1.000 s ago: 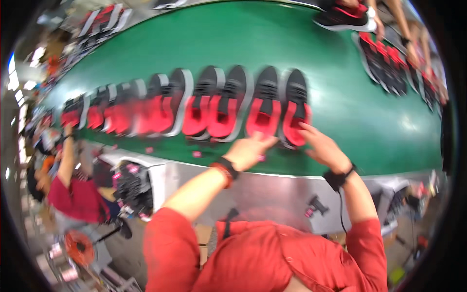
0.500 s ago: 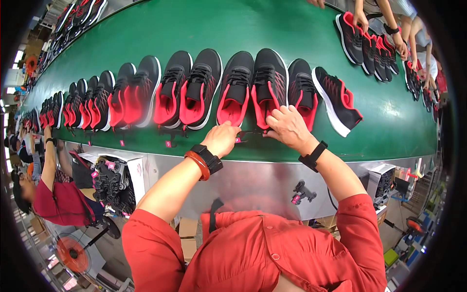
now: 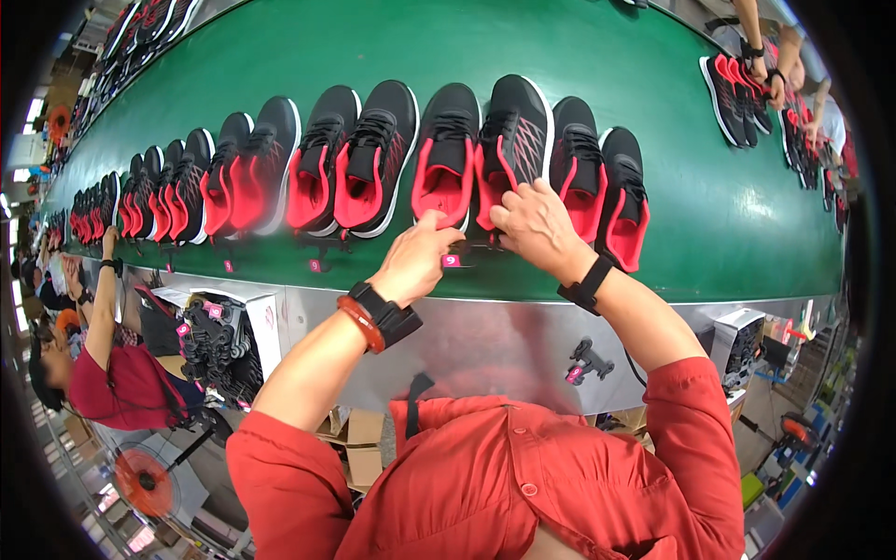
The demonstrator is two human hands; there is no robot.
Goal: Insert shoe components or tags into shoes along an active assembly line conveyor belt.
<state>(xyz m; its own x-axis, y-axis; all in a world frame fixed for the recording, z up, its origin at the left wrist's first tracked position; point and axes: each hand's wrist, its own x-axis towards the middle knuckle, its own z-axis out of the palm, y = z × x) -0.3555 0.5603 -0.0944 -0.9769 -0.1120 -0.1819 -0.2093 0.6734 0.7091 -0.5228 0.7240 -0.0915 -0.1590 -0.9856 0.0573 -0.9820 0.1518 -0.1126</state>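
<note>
A pair of black sneakers with red-pink linings lies in front of me, toes pointing away. My left hand (image 3: 417,259) is closed at the heel of the left sneaker (image 3: 453,121), fingertips pinched on its rim. With curled fingers my right hand (image 3: 541,231) grips the heel of the right sneaker (image 3: 518,112). Between my hands, at the heels, sits a black plastic shoe hanger with a pink tag (image 3: 453,261); my fingers hide its ends. Close by on the right stand two more sneakers, one nearer (image 3: 574,140) and one at the end (image 3: 627,191).
More paired sneakers (image 3: 378,126) run leftward along the green belt (image 3: 579,56), several with tagged hangers. A loose hanger (image 3: 590,359) lies on the metal ledge (image 3: 467,345). A box of hangers (image 3: 219,345) stands left, near a co-worker (image 3: 121,383). Other people's hands (image 3: 779,75) handle sneakers at upper right.
The end sneaker on the right, tilted on its side before, now stands upright beside its neighbour. Sneakers at upper right sit farther right. My hands stay at the same pair's heels.
</note>
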